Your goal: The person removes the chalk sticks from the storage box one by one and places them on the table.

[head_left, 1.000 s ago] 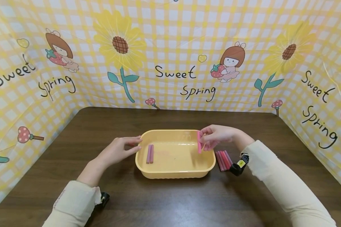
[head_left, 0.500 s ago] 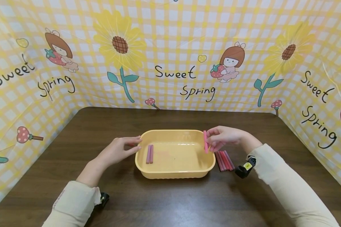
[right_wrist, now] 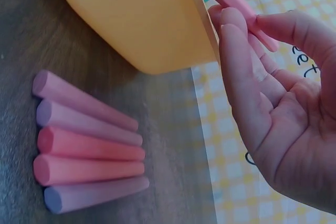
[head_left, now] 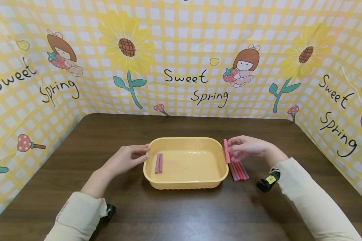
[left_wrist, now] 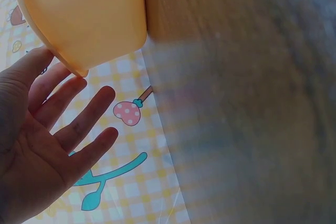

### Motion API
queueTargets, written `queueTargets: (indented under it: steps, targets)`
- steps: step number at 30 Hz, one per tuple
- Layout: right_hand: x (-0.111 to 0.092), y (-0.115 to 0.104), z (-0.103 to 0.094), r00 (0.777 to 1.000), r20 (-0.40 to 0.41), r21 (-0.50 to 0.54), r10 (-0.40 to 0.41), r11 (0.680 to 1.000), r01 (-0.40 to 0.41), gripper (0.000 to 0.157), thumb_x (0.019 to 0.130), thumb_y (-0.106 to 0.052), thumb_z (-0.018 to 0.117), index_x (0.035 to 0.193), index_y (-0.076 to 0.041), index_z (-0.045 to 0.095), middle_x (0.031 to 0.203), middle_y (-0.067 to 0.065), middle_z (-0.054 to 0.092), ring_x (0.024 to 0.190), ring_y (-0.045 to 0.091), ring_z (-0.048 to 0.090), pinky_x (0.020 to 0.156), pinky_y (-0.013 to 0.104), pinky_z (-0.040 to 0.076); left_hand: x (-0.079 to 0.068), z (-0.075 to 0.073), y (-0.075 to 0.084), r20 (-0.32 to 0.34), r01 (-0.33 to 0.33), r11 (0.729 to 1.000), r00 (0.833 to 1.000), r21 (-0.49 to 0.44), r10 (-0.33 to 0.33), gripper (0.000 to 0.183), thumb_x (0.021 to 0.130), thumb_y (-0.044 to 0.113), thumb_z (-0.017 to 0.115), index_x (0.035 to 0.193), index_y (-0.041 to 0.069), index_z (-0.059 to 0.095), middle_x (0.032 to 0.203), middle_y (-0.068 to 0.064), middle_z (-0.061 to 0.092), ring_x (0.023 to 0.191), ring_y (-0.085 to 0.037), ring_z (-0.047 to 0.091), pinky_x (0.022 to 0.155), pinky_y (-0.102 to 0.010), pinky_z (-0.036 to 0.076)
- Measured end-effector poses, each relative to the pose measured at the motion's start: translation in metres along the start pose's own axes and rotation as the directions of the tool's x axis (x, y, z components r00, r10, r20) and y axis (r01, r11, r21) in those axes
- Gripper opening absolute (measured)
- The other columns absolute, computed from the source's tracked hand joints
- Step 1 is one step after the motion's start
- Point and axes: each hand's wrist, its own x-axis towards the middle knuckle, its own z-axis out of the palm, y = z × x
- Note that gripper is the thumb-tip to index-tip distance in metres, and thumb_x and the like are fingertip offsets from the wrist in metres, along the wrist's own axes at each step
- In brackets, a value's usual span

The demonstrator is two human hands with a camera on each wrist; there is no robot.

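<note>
A pale yellow plastic basin [head_left: 185, 185] stands mid-table in the head view, with two mauve chalk-like sticks [head_left: 158, 163] lying side by side at its left end. My left hand [head_left: 125, 160] rests its thumb and fingertips on the basin's left rim; in the left wrist view the other fingers [left_wrist: 86, 119] spread loosely. Just past the right rim, my right hand [head_left: 244, 147] pinches a pink chalk-like stick [head_left: 226, 151] between thumb and fingers. Below that hand, several pink and mauve sticks [right_wrist: 94, 171] lie in a row on the table.
The brown wooden table [head_left: 181, 214] carries all of this. A yellow checked cloth [head_left: 184, 50] with printed flowers and figures rises behind it and on both sides. Black cameras sit at both wrists, the right one [head_left: 268, 180] hanging over the table.
My right hand has moved right with the pink stick, from over the basin's right end to outside its rim. The left hand and the basin stay about where they were.
</note>
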Motion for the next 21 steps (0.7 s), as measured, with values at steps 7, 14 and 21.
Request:
queueTargets:
  steps: [7, 14, 21]
  targets:
    - [-0.006, 0.011, -0.005, 1.000, -0.004, 0.025, -0.011, 1.000, 0.011, 0.020, 0.095, -0.015, 0.051, 0.109, -0.001, 0.046, 0.081, -0.001, 0.067, 0.074, 0.008, 0.065, 0.073, 0.030, 0.058, 0.000, 0.000, -0.001, -0.004, -0.001, 1.000, 1.000, 0.002, 0.001, 0.039, 0.089, 0.022, 0.063, 0.125, 0.005, 0.060, 0.133, -0.014, 0.055, 0.116, -0.031, 0.058, 0.096, -0.049, 0.047]
    - [-0.013, 0.024, -0.009, 1.000, 0.000, 0.062, -0.023, 0.998, 0.023, 0.025, 0.096, -0.016, 0.051, 0.113, 0.001, 0.044, 0.081, -0.001, 0.067, 0.074, 0.008, 0.064, 0.074, 0.030, 0.058, 0.000, 0.000, 0.000, -0.006, -0.002, 1.000, 1.000, 0.003, 0.002, 0.040, 0.089, 0.022, 0.063, 0.125, 0.005, 0.060, 0.133, -0.014, 0.056, 0.117, -0.032, 0.058, 0.097, -0.049, 0.046]
    - [-0.020, 0.035, -0.012, 0.999, -0.049, 0.081, 0.014, 0.997, -0.011, 0.016, 0.096, -0.017, 0.051, 0.110, -0.009, 0.047, 0.080, -0.003, 0.066, 0.073, 0.007, 0.063, 0.073, 0.028, 0.057, 0.000, 0.000, 0.000, -0.007, -0.006, 1.000, 1.000, 0.005, 0.006, 0.040, 0.089, 0.021, 0.063, 0.124, 0.004, 0.060, 0.132, -0.014, 0.056, 0.117, -0.032, 0.057, 0.097, -0.049, 0.046]
